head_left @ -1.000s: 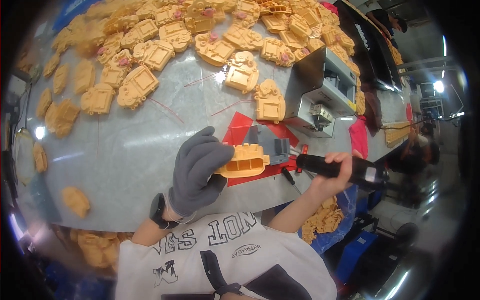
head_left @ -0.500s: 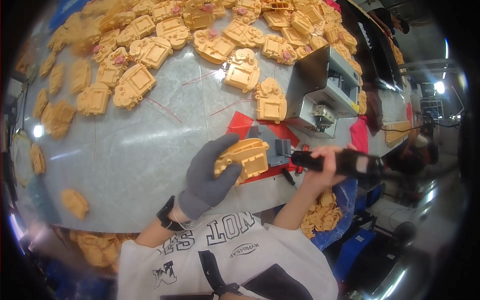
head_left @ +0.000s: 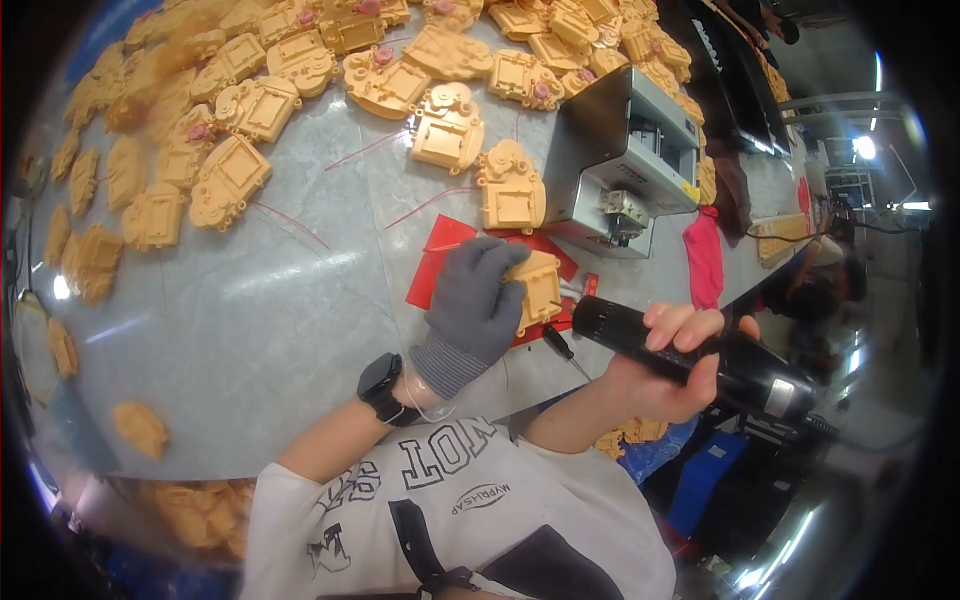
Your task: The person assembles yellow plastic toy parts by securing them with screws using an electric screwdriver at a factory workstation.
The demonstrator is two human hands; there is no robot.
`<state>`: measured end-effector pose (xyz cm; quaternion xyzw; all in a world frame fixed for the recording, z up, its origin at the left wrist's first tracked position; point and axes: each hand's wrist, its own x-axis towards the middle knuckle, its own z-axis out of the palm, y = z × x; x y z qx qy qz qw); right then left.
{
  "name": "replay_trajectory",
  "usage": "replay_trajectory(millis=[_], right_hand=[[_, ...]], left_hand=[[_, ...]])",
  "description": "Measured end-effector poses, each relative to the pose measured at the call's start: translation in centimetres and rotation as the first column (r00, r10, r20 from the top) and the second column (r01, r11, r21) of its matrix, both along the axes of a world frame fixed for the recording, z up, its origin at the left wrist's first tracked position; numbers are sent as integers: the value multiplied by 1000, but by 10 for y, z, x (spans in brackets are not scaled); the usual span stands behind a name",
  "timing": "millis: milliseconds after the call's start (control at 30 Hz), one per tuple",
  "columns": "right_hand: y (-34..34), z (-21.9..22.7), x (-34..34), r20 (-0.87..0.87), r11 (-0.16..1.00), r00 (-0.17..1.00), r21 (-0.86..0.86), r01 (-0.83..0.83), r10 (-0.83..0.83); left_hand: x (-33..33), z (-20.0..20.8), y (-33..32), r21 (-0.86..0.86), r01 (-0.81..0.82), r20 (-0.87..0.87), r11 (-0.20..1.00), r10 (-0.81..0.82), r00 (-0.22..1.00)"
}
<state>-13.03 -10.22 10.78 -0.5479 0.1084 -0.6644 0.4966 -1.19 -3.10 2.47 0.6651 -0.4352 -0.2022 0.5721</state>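
Observation:
My left hand, in a grey knit glove, is closed on a yellow plastic housing above a red sheet. The grey fixture there is hidden behind hand and housing. Bare-skinned, my right hand wraps round a black electric screwdriver, held nearly level. Its tip points left and meets the housing's right side; whether it touches a screw is too small to tell. Just below the housing lies a small hand screwdriver with a black handle.
Many yellow housings cover the far part of the grey table, some with thin red wires. A box-shaped machine stands beyond my hands, beside a pink cloth. More yellow parts sit in a blue-lined container below the table edge.
My left hand has moved right and turned the housing, bringing it down over the grey fixture. The electric screwdriver's tip has come up to the housing's right side.

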Motion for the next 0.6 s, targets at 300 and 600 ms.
replay_trajectory(millis=[300, 600], right_hand=[[-16, 3, 39, -151, 972, 965, -59, -227, 216], [-17, -8, 57, -180, 974, 957, 40, -223, 227]], left_hand=[[25, -8, -3, 365, 86, 294, 927, -203, 934], [16, -18, 23, 135, -13, 106, 991, -2, 994]])
